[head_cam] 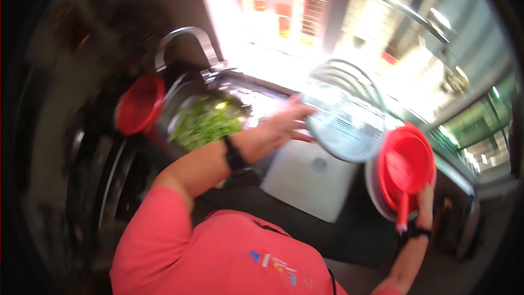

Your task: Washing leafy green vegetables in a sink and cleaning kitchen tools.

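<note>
My left hand (282, 125) reaches across to the left rim of a pale blue slotted plastic basket (348, 127). Its fingers are at that rim, and the basket looks tilted above the counter. On the far right, my right hand (425, 200) grips the edge of a red plastic basin (425, 151), with part of the hand hidden by it. A red long-handled dipper (405, 168) lies in this basin, its handle pointing towards me. Beneath the basin shows the rim of a paler bowl (374, 190). Motion blur softens the details.
Green leafy vegetables (208, 121) fill part of the steel sink (174, 94), under a curved chrome faucet (186, 32). A red plastic bowl (141, 104) is left of the sink. A whitish board (311, 180) lies on the dark counter (286, 221). Bright windows (282, 16) stand behind.
</note>
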### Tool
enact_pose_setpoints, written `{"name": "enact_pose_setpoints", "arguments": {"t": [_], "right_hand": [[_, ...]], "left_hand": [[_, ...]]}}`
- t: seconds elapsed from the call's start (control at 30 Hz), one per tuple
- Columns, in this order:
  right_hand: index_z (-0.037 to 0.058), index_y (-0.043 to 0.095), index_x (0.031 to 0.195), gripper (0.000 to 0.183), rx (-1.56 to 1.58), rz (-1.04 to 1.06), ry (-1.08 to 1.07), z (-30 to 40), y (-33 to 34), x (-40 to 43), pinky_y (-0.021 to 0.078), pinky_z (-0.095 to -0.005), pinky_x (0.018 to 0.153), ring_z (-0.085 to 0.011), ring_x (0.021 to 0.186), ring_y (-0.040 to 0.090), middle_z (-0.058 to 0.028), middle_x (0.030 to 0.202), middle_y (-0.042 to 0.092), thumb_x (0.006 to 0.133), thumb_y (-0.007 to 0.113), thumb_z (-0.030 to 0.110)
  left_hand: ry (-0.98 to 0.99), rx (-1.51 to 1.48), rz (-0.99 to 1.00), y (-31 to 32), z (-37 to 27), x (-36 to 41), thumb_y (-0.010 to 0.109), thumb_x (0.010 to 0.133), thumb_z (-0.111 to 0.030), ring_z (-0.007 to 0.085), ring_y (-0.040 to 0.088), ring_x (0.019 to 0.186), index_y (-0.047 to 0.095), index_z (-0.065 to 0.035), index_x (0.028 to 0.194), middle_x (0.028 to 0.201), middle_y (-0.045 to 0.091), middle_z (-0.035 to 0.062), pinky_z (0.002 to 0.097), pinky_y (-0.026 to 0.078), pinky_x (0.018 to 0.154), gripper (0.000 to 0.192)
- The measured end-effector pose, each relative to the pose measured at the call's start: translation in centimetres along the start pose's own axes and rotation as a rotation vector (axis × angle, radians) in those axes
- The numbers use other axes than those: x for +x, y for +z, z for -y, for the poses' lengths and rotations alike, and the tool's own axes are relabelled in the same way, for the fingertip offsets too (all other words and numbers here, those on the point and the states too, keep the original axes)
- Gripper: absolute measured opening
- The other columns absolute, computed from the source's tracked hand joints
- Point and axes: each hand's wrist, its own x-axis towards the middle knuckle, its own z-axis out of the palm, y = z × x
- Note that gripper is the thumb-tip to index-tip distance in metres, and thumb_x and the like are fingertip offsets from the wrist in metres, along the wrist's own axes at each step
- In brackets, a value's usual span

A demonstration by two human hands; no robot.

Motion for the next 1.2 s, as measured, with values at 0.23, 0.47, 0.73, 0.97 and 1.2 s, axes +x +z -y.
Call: {"name": "enact_pose_setpoints", "arguments": {"t": [0.23,0.47,0.73,0.97,1.2], "right_hand": [[-0.0007,0.064,0.113,0.031,0.497,0.18,0.336,5.6,-1.3,0.4,0.0564,-0.0455,0.068,-0.0388,0.084,0.07,-0.0253,0.101,0.069,0.094,0.054,0.022],[-0.0019,0.062,0.115,0.032,0.728,0.225,0.449,7.6,-2.4,-0.9,0.0577,-0.0434,0.069,-0.0366,0.083,0.071,-0.0237,0.101,0.069,0.094,0.054,0.021],[-0.0034,0.06,0.118,0.034,0.896,0.231,0.48,6.7,-3.6,-2.2,0.0592,-0.041,0.07,-0.0342,0.083,0.072,-0.0219,0.102,0.07,0.094,0.054,0.02],[-0.0059,0.058,0.118,0.029,1.003,0.01,0.439,2.1,-4.6,-2.5,0.062,-0.0362,0.07,-0.0271,0.079,0.072,-0.0173,0.101,0.068,0.093,0.054,0.01],[0.0003,0.062,0.098,0.015,0.929,-0.268,0.56,6.7,-12.3,-3.1,0.0332,-0.0211,0.037,-0.0083,0.045,0.052,-0.0047,0.069,0.064,0.09,0.053,0.009]], "left_hand": [[-0.047,-0.04,0.004,-0.1,0.8,-0.5,0.071,0.082,-0.033,0.0408,0.043,0.13,0.004,-0.0226,0.159,0.147,0.039,0.0185,0.0548,0.053,0.087,0.103],[-0.031,-0.045,-0.007,-0.7,-0.1,-1.2,0.072,0.081,-0.033,0.0394,0.043,0.131,0.003,-0.0208,0.159,0.148,0.039,0.0192,0.0573,0.051,0.091,0.104],[-0.042,-0.041,-0.043,-0.9,-0.1,-1.0,0.071,0.083,-0.033,0.0413,0.043,0.131,0.002,-0.0212,0.159,0.148,0.039,0.0204,0.0593,0.049,0.091,0.104],[-0.017,0.011,0.02,1.4,-1.5,0.2,0.067,0.088,-0.025,0.0368,0.057,0.118,0.031,-0.01,0.143,0.135,0.049,0.0173,0.0537,0.059,0.086,0.068],[-0.005,0.104,0.137,6.1,-2.7,2.4,0.058,0.094,-0.033,0.0275,0.058,0.121,0.044,-0.0005,0.136,0.135,0.054,0.0168,0.0518,0.051,0.099,0.055]]}}
